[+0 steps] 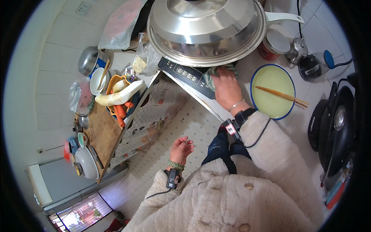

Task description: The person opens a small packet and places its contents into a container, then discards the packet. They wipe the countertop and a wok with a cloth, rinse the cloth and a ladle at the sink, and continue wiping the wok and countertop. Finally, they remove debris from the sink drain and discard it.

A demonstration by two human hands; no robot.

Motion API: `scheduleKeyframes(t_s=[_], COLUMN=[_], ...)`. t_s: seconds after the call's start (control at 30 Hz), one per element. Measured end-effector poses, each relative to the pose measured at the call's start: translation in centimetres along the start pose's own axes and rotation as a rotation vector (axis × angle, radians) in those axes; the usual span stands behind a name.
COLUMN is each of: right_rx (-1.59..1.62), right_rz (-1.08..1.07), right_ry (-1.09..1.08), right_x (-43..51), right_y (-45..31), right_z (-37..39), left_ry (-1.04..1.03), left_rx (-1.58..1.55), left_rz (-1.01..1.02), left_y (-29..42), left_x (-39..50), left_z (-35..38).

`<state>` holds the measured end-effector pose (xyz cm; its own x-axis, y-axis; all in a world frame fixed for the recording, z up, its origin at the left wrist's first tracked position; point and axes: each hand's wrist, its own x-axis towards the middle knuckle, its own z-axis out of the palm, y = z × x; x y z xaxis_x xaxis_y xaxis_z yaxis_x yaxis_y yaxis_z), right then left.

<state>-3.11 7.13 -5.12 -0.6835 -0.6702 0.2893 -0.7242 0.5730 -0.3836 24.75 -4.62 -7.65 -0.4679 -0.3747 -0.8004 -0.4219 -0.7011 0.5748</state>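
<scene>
My right hand (228, 89) presses a green and white cloth (211, 78) onto the right end of a black induction cooker's control panel (187, 76). Above it, a large pan with a domed steel and glass lid (203, 32) sits on the cooker, its white handle (282, 17) pointing right. My left hand (181, 149) hangs over the floor with its fingers apart and holds nothing. Right of my right hand lies a yellow-green plate with a blue rim (268, 107), a pair of wooden chopsticks (281, 95) across it.
Peeled white radish (120, 95) and carrots (120, 111) lie in an orange basket (116, 78) at the left, beside a wooden board (100, 130) bearing a knife (96, 157). A lidded jar (274, 45), a steel pot (297, 50) and black pans (337, 127) stand at the right.
</scene>
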Motion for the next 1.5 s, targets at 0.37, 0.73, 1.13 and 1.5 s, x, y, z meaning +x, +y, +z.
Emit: scheduleKeyframes(t_s=[0.37, 0.73, 1.13, 1.5], right_rx=[0.14, 0.174, 0.095, -0.186], right_rz=[-0.132, -0.189, 0.023, 0.765], right_ry=[-0.178, -0.082, -0.164, -0.15], right_x=[-1.7, -2.9, -8.9, -30.7], right_y=[0.4, 0.8, 2.7, 12.5], right_z=[1.5, 2.5, 1.8, -11.0], left_ry=[-0.083, -0.164, -0.242, -0.589], left_rx=[-0.001, 0.105, 0.271, 0.593], left_rz=[-0.008, -0.081, -0.105, -0.097], left_y=[0.0, 0.7, 0.2, 0.1], left_x=[0.4, 0.8, 2.4, 2.3], left_z=[-0.3, 3.0, 6.6, 17.9])
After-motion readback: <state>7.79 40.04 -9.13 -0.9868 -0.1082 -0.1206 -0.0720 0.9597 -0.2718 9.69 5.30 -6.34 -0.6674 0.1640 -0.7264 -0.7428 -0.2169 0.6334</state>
